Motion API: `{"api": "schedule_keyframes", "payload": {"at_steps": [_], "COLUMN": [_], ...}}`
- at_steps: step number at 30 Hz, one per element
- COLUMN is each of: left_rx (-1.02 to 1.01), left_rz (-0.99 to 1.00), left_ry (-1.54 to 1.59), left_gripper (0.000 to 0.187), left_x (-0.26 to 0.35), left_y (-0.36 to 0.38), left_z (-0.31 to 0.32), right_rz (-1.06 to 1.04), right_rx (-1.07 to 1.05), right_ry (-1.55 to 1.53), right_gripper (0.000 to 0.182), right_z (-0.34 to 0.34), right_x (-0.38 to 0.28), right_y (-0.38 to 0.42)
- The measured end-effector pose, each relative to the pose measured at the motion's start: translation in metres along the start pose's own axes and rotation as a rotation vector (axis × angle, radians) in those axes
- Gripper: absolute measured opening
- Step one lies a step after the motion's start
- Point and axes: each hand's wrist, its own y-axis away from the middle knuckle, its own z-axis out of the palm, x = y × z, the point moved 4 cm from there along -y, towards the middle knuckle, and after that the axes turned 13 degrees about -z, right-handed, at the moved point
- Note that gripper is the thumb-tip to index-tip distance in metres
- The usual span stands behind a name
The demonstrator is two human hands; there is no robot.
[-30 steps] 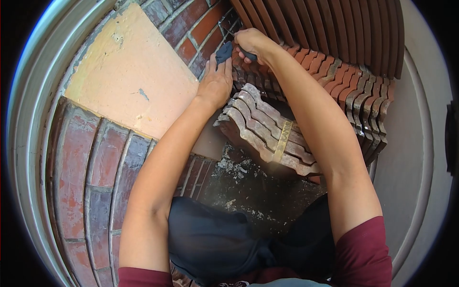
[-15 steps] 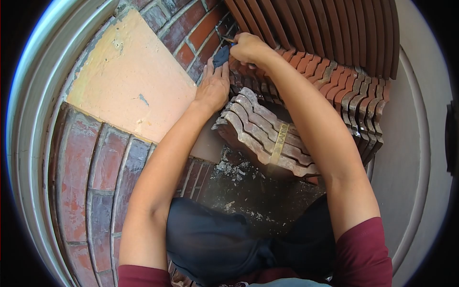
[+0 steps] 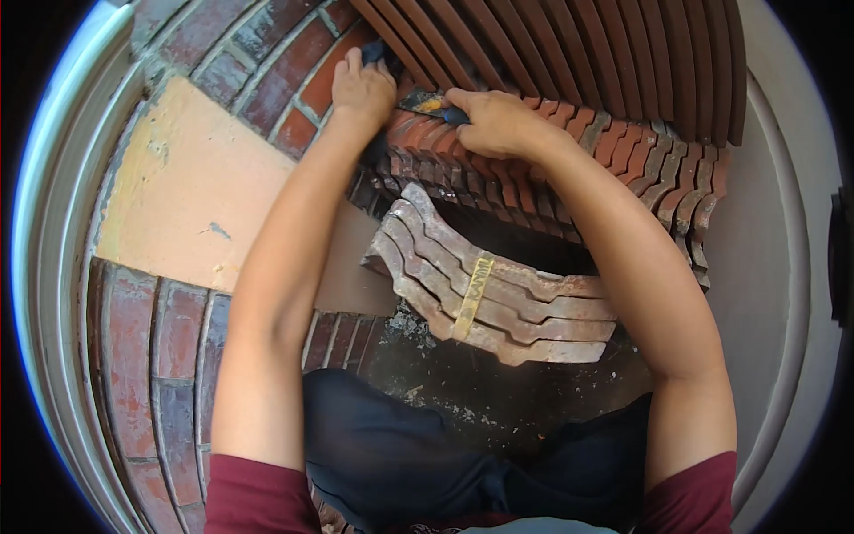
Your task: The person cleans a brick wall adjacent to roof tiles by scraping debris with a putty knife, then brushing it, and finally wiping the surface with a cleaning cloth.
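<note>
My right hand point(image 3: 503, 125) is closed around the blue and orange handle of a scraper point(image 3: 431, 105), its flat grey blade pointing left toward the wall. At the brick wall point(image 3: 294, 62), my left hand point(image 3: 363, 93) has its fingers bent over a dark blue, cloth-like piece point(image 3: 374, 52); part of that piece is hidden under the fingers. Below both hands runs a row of stacked red roof tiles point(image 3: 498, 182). Nearer to me lies a bundle of pale, worn tiles point(image 3: 516, 303) with a yellow lettered strap around it.
Tall brown curved tiles point(image 3: 569, 53) stand upright behind the row. A peach-coloured panel point(image 3: 196, 196) is set into the wall at left, beside a metal pipe point(image 3: 53, 222). Pale crumbs lie on the dark ground point(image 3: 463, 392) before my knees. A grey wall point(image 3: 756, 267) borders the right.
My left hand has moved up and left along the wall with the dark blue piece. My right hand has come down and right with the scraper. The view has shifted.
</note>
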Motion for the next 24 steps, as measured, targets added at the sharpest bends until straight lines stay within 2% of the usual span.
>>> {"api": "schedule_keyframes", "payload": {"at_steps": [2,3,6,7,10,13,17,21,24], "left_rx": [-0.025,-0.045,-0.187,-0.132,-0.070,0.038,0.000,-0.121,-0.119], "left_rz": [0.089,0.113,0.125,0.144,0.028,0.113,0.197,0.151,0.012], "left_ry": [-0.140,-0.143,-0.177,-0.111,-0.025,-0.031,-0.101,-0.129,-0.067], "left_gripper": [0.041,0.040,0.040,0.038,0.035,0.033,0.033,0.039,0.041], "left_x": [0.004,0.005,0.012,0.012,0.006,-0.005,0.001,0.006,-0.002], "left_y": [-0.014,-0.019,-0.026,-0.023,-0.001,0.014,-0.013,-0.020,0.000], "left_z": [0.004,0.001,-0.001,-0.003,-0.001,-0.005,-0.005,-0.013,-0.016], "right_rz": [0.021,-0.024,0.016,0.012,0.010,0.015,0.017,0.009,0.024], "right_rx": [0.009,0.040,0.005,0.000,-0.020,-0.021,-0.041,-0.040,-0.059], "right_ry": [-0.049,-0.047,-0.042,-0.043,-0.056,-0.054,-0.004,0.006,-0.005], "right_gripper": [0.049,0.050,0.050,0.050,0.051,0.051,0.049,0.049,0.051], "right_z": [-0.001,-0.002,-0.002,-0.002,-0.003,-0.007,-0.001,-0.003,-0.003], "right_x": [0.004,0.004,0.005,0.005,0.004,0.003,0.001,-0.001,0.001], "right_y": [0.000,0.000,0.000,0.001,0.003,0.004,0.001,0.004,0.003]}}
